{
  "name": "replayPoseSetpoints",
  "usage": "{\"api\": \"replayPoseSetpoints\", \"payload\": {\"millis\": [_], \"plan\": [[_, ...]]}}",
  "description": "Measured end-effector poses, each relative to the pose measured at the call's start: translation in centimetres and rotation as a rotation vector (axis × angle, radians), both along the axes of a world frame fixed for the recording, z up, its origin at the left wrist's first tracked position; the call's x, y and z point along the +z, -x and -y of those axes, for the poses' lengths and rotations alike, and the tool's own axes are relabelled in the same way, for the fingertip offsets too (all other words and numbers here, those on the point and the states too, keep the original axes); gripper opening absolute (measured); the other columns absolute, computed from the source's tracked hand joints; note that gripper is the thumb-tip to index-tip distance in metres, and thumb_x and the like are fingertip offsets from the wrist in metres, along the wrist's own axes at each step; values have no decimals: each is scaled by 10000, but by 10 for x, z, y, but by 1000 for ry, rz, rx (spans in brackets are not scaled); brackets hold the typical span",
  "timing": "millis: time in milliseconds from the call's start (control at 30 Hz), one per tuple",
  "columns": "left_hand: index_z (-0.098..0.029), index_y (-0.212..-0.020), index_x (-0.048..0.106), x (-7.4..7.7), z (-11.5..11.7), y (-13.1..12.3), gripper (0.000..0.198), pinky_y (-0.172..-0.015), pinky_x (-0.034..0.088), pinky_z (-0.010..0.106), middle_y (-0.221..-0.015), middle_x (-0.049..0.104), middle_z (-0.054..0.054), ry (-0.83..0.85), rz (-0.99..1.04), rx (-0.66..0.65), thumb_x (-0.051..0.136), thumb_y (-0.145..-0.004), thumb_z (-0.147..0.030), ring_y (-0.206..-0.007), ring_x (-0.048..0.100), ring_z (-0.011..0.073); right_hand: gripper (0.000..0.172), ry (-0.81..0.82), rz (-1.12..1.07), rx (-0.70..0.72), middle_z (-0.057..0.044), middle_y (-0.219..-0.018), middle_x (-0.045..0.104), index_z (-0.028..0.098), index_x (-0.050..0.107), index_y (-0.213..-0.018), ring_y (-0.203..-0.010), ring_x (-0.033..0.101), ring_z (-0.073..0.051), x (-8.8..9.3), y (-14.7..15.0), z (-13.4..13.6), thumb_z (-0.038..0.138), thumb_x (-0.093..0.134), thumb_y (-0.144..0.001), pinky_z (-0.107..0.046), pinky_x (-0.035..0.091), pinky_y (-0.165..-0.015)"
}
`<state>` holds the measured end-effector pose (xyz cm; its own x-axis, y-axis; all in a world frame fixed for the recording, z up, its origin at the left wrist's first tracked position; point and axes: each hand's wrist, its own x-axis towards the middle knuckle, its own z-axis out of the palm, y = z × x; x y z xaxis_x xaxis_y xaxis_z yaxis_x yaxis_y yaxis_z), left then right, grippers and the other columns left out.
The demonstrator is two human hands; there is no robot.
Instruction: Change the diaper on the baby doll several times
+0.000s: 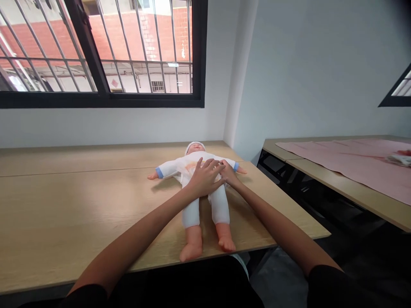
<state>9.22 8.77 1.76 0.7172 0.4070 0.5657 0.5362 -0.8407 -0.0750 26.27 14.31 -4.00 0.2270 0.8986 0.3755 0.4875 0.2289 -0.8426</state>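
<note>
A baby doll [220, 205] lies on its back on the wooden table [96, 205], head away from me and bare feet at the near edge. It wears a white outfit with blue cuffs and a pale cap; its arms are spread to both sides. Across the doll's belly rests my left hand [207, 177], fingers stretched and apart. My right hand [227, 173] is at the right side of the doll's waist, its fingers curled in at the white top [184, 164]. The left hand partly hides the right fingertips and the front of the outfit.
To the right, across a gap, stands a second table [321, 167] with a pink cloth [359, 162] and a partly visible white and red item [400, 159]. A wall [128, 126] with a barred window [144, 55] rises behind my table.
</note>
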Motion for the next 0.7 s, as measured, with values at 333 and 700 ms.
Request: {"api": "replayPoseSetpoints", "payload": {"millis": [333,700], "plan": [[-254,-1168,666,-17,-15,7,295,-1154,247,573,-1292,643,71,17,-27,35,487,-977,-389,-1312,485,299,312,220,232,169,-10,-594,571,148,633,-710,-505,468,-99,23,-54,21,448,695,-768,-205,325,-460],[-251,-1205,655,-18,-10,12,321,-1170,233,564,-1312,634,71,35,12,48,452,-993,-382,-1331,472,292,209,415,110,479,42,-651,454,159,525,-736,-561,379,-58,20,-30,34,310,669,-745,-161,301,-480]]}}
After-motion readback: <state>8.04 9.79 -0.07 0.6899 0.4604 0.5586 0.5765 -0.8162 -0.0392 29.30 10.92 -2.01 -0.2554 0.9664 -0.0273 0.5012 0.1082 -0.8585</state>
